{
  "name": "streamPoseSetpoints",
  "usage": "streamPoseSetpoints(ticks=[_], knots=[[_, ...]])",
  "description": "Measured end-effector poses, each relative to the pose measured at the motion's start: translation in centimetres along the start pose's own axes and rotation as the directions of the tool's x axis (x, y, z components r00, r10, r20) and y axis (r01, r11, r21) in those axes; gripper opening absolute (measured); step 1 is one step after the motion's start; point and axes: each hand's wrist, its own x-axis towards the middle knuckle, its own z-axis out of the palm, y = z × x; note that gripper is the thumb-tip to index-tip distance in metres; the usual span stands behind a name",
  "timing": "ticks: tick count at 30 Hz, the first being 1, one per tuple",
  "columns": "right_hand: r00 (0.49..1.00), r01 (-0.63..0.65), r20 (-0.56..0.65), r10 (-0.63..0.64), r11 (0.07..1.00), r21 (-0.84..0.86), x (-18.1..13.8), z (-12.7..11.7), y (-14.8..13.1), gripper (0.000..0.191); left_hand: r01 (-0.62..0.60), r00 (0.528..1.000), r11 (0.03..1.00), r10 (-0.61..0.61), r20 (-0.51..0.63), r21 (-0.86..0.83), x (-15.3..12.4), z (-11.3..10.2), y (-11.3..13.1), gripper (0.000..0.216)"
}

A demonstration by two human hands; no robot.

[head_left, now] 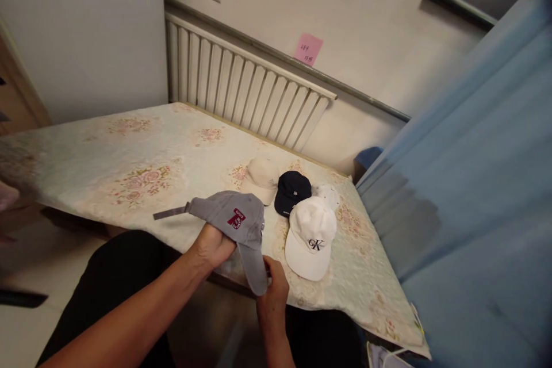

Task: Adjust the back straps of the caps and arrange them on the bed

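I hold a grey baseball cap (235, 219) with a dark red emblem over the near edge of a bed. My left hand (213, 246) is closed under its crown. My right hand (272, 288) pinches the grey brim, which points down toward me. The cap's strap sticks out to the left. Just right of it lies a white cap (311, 237) with black letters. Behind that sit a black cap (291, 191) and a beige cap (261, 178) on the floral bedspread (142, 161).
A white radiator (241, 86) runs along the wall behind the bed, with a pink sticky note (307, 49) above it. A blue curtain (474, 195) hangs at the right. My dark-trousered legs (116, 276) are below the bed edge.
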Motion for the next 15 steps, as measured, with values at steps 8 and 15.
streamPoseSetpoints(ticks=[8, 15], knots=[[0.999, -0.022, 0.050, 0.020, 0.998, 0.051, -0.5, 0.4, -0.9, 0.048, -0.020, 1.000, 0.998, 0.021, -0.011, 0.057, -0.4, 0.5, -0.1, 0.027], [0.986, -0.054, 0.157, 0.046, 0.997, 0.052, -1.1, 1.1, -2.4, 0.070, -0.051, 0.997, 0.991, 0.058, -0.051, 0.125, -0.7, -0.1, -1.5, 0.023]])
